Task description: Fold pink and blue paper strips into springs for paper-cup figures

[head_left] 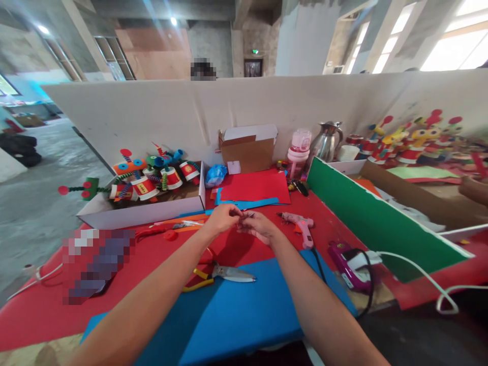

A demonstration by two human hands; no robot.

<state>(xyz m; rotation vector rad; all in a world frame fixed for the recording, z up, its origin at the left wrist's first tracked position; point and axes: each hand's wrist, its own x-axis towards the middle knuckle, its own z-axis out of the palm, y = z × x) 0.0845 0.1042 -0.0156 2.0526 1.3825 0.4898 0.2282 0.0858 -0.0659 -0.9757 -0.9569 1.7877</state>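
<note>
My left hand [224, 217] and my right hand [260, 226] meet above the red table covering, fingertips close together. Both are closed in a pinch; whatever lies between the fingers is too small to make out. Just below them, scissors [233, 273] with yellow handles rest partly on a blue sheet [244, 310], partly hidden by my left forearm. A pink glue gun [303, 229] lies to the right of my right hand. Beyond my hands are red sheets [255, 187] with blue strips [263, 203] under their near edge.
A white box [143, 216] at the left holds several paper-cup figures [145, 188]. To the right stand a green-walled box [373, 218] and a purple power strip [345, 264] with cables. A metal jug [326, 141] and pink bottle [299, 152] stand behind, before a white partition [160, 112].
</note>
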